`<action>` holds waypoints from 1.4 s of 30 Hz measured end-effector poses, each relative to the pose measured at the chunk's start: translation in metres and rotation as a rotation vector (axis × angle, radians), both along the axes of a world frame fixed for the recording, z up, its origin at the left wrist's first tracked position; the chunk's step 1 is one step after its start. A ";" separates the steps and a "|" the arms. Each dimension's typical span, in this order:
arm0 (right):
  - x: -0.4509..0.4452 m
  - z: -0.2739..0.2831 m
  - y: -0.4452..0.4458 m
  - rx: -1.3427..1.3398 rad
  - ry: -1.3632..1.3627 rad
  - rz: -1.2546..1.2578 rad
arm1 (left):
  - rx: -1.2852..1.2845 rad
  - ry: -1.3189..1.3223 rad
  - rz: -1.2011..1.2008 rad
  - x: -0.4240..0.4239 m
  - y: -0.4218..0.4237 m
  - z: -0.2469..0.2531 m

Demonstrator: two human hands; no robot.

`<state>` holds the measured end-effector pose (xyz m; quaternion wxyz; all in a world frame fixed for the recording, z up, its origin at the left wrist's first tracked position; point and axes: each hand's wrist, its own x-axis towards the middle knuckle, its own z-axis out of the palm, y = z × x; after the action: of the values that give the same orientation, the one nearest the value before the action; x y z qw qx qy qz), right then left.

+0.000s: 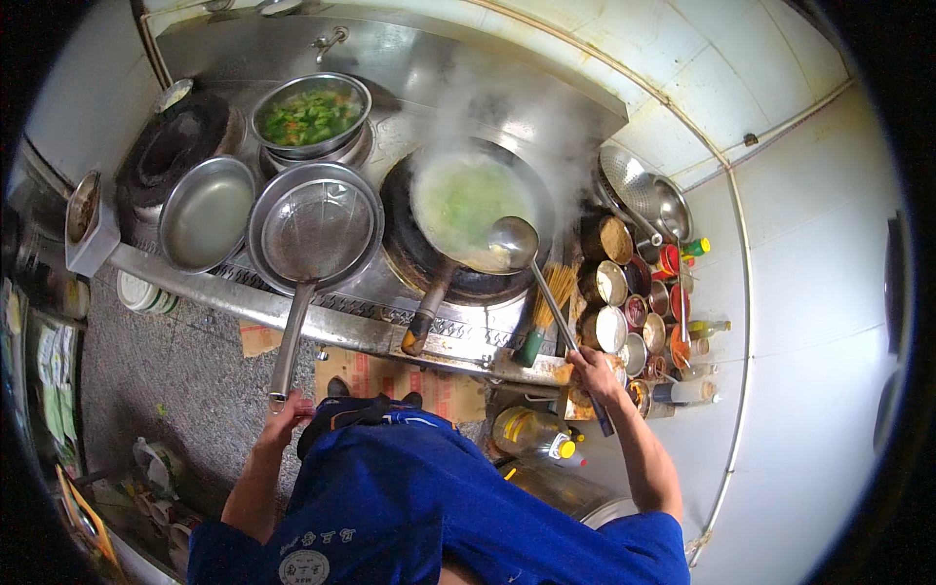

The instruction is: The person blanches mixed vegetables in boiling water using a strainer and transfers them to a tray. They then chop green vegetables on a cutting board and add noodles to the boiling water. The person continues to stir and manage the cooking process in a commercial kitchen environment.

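My right hand (596,376) grips the long handle of a metal ladle (514,240). The ladle's bowl hangs over the near right side of a steaming wok (439,248), which holds pale green, bubbling contents (472,194) blurred by steam. Pointing toward me, the wok's handle (430,311) has neither hand on it. My left hand (291,413) is low at the end of a mesh strainer's handle (294,344); whether its fingers hold that handle is unclear. The strainer (318,223) rests over a metal basin (262,267) on the stove's near side.
A bowl of chopped greens (313,117) stands behind the strainer, and a basin of liquid (208,216) sits left. A bamboo wok brush (545,314) lies right of the wok. Seasoning pots (611,329) crowd the right side, near a perforated skimmer (625,179). An oil jug (526,431) stands below.
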<state>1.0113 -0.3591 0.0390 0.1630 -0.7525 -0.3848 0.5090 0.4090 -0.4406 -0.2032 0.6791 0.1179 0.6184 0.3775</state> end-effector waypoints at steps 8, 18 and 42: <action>-0.025 -0.018 0.004 -0.063 0.195 -0.073 | -0.205 0.061 0.129 -0.057 -0.059 -0.063; -0.091 -0.014 0.020 -0.122 0.388 -0.147 | -0.460 0.011 0.370 -0.100 -0.157 -0.118; -0.172 0.004 0.236 -0.048 0.791 -0.272 | -0.214 0.010 0.423 -0.082 -0.149 -0.138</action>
<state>0.8398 -0.1228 0.0428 0.3464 -0.5464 -0.1778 0.7415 0.3275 -0.5898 -0.3416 0.5904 -0.0853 0.6691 0.4432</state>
